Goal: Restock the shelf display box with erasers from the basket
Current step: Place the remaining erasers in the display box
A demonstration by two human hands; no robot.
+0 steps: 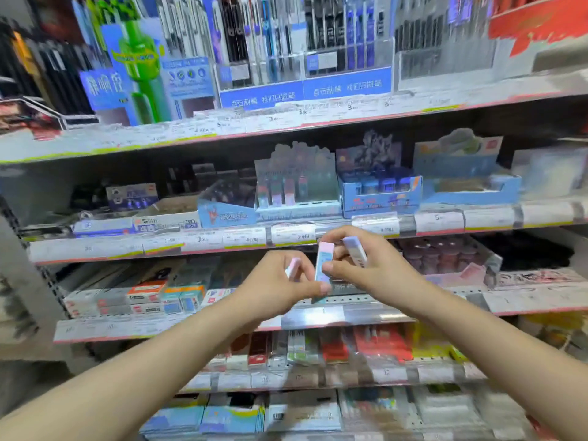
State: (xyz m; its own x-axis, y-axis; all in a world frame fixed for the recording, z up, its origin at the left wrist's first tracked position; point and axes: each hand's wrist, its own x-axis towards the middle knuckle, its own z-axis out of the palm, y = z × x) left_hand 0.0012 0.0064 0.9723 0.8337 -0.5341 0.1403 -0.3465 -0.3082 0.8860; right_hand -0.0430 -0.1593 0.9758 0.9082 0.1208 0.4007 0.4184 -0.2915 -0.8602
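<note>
The pink-and-blue eraser stands upright between both hands, just below the shelf edge with price labels, which I take as the landmark here. The right hand pinches this eraser near its lower end and also keeps a 2nd, lilac eraser between its fingers, tilted, just right of the first. The left hand is curled around a 3rd, pink eraser, and its thumb touches the bottom of the middle one. So both hands grip narrowly and are full; none is free. Above the labelled edge, directly over the hands, sits the pale display box with about 4 upright erasers inside; it is probably the one to refill, but the blur makes this not sure. The 3 erasers are not yet in any box, so the restocking seems to be in its middle: they must go up over the edge. The basket is not in view.
</note>
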